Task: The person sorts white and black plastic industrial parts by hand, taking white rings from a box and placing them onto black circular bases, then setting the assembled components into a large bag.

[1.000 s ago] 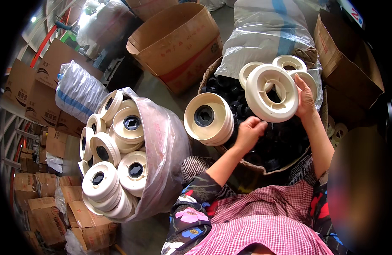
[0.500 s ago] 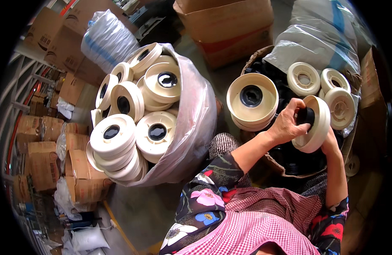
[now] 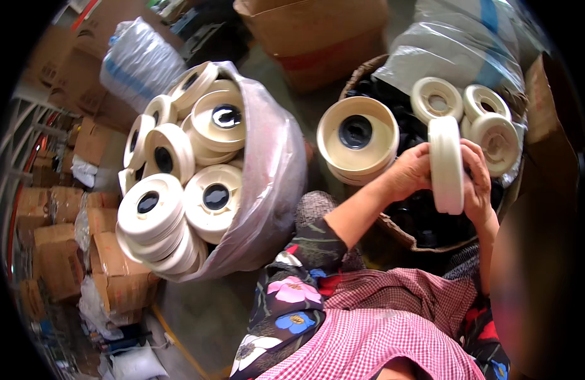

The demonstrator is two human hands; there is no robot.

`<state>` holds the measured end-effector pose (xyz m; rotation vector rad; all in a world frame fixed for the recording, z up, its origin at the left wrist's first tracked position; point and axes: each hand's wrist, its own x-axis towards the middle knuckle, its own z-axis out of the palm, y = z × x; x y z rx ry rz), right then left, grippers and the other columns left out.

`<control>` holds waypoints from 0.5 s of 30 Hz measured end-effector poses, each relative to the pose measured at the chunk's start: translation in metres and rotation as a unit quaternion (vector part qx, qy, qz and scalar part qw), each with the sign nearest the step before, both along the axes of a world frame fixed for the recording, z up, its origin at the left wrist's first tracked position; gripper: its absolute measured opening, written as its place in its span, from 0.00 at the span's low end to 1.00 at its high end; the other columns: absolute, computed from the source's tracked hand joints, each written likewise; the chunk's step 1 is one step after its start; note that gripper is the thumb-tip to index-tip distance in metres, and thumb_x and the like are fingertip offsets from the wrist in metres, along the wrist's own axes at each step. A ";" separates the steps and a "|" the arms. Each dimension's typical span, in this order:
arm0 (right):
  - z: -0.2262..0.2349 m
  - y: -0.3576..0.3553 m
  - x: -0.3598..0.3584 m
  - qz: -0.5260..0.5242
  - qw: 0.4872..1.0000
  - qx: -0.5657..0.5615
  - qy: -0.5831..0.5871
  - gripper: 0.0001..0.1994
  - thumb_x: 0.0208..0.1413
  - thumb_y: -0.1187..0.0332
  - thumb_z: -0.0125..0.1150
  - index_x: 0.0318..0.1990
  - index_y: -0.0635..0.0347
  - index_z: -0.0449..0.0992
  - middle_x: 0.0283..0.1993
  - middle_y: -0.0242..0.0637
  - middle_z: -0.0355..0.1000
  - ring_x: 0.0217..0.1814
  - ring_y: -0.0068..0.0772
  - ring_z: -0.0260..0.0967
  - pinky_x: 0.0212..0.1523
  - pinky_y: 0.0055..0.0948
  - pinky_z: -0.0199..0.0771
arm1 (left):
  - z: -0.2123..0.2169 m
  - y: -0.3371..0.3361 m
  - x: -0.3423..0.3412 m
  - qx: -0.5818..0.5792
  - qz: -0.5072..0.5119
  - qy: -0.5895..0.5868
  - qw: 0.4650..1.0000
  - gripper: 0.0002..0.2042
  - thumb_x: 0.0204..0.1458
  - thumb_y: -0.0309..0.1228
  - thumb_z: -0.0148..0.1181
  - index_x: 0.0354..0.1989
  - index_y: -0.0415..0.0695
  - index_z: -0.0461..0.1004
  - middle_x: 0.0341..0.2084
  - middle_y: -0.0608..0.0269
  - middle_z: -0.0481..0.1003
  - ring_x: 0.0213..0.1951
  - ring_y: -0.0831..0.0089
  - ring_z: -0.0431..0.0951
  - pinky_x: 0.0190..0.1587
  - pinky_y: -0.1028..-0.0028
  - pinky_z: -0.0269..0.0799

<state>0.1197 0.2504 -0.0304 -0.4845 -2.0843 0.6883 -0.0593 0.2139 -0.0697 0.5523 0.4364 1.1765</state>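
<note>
Between my hands a cream plastic wheel (image 3: 446, 166) stands upright, its rim toward me, above a box of black parts (image 3: 432, 223). My left hand (image 3: 409, 172) grips it at the left face, fingertips partly hidden by the rim. On the opposite face my right hand (image 3: 477, 183) presses with bent fingers. The black hub piece is out of sight. Just left of my hands sits a stack of cream wheels (image 3: 359, 136), the top one with a black hub in its centre. Several cream wheels with bare centres (image 3: 436, 101) lie beyond my hands.
A large plastic-lined sack (image 3: 270, 171) at the left holds many cream wheels with black hubs (image 3: 150, 201). A cardboard box (image 3: 318, 38) stands ahead. Grey plastic sheeting (image 3: 451, 47) covers the far right. More cartons (image 3: 57, 259) are piled at the far left.
The wheel has turned from tilted, its hollow side and black hub showing, to edge-on. My right hand has come up along its right face. The whole view has shifted slightly.
</note>
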 end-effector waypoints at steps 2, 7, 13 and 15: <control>0.009 -0.001 -0.001 0.002 0.999 0.051 -0.014 0.21 0.44 0.77 0.48 0.50 0.66 0.69 0.53 0.51 0.65 0.52 0.46 0.66 0.55 0.37 0.64 | 0.007 -0.005 -0.006 0.006 -0.026 -0.005 1.000 0.25 0.53 0.40 0.63 0.56 0.42 0.65 0.45 0.61 0.72 0.43 0.72 0.77 0.42 0.70 0.77; 0.000 -0.002 -0.002 -0.007 0.954 -0.296 0.046 0.17 0.56 0.71 0.48 0.52 0.66 0.67 0.47 0.40 0.68 0.47 0.27 0.66 0.47 0.25 0.67 | 0.016 -0.007 -0.006 0.028 0.042 0.157 0.986 0.30 0.48 0.32 0.67 0.58 0.40 0.59 0.44 0.57 0.72 0.43 0.72 0.75 0.41 0.71 0.77; -0.004 0.020 0.018 0.006 0.730 -0.671 -0.126 0.17 0.58 0.57 0.51 0.38 0.64 0.75 0.20 0.38 0.70 0.08 0.25 0.57 0.08 0.27 0.54 | 0.014 -0.002 -0.005 0.108 0.081 0.301 0.944 0.35 0.44 0.29 0.69 0.59 0.39 0.55 0.45 0.56 0.69 0.47 0.70 0.71 0.51 0.68 0.70; 0.003 0.017 0.010 0.004 0.808 -0.554 -0.203 0.16 0.62 0.58 0.49 0.41 0.63 0.74 0.25 0.38 0.72 0.18 0.23 0.65 0.18 0.24 0.66 | 0.003 -0.003 -0.010 0.107 0.090 0.326 0.935 0.34 0.45 0.29 0.69 0.59 0.39 0.55 0.45 0.56 0.69 0.48 0.70 0.71 0.51 0.69 0.69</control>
